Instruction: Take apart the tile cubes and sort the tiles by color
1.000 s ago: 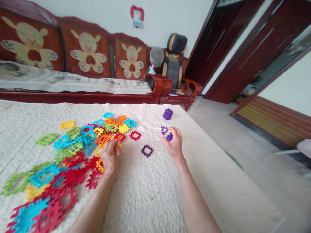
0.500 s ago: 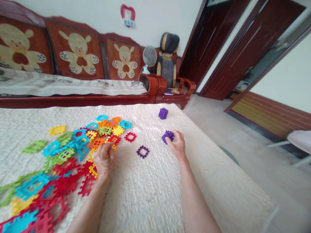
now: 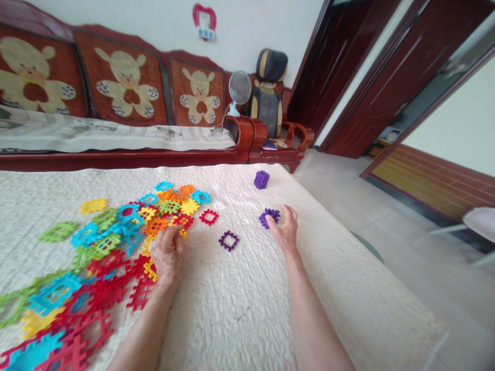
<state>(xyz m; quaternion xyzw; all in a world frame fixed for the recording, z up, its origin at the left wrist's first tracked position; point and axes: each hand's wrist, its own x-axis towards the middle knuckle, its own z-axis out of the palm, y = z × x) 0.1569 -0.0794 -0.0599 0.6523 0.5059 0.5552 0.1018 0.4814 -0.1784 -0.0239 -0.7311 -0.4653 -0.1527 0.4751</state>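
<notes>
My right hand [image 3: 285, 230] is beside a short purple stack of interlocking plastic tiles [image 3: 268, 217]. Its thumb lies at the stack's near side and the fingers are spread apart from it on the right. Farther back stands a taller purple stack [image 3: 262, 180]. My left hand [image 3: 169, 254] rests at the right edge of a heap of coloured tiles, its fingers curled closed; what they hold, if anything, is hidden. Between my hands lie a single purple square frame [image 3: 229, 240] and a red square frame [image 3: 209, 217].
Red, blue, green, orange and yellow tiles [image 3: 110, 291] spread over the left of a white quilted cover [image 3: 232, 319]. Behind it stands a wooden sofa [image 3: 154, 157] with bear cushions and a small fan [image 3: 240, 88]. The cover's right edge drops to a tiled floor [image 3: 390, 221].
My right hand's fingers have loosened and moved slightly away from the short purple stack. My left hand stays closed at the heap. The whole view has shifted a little.
</notes>
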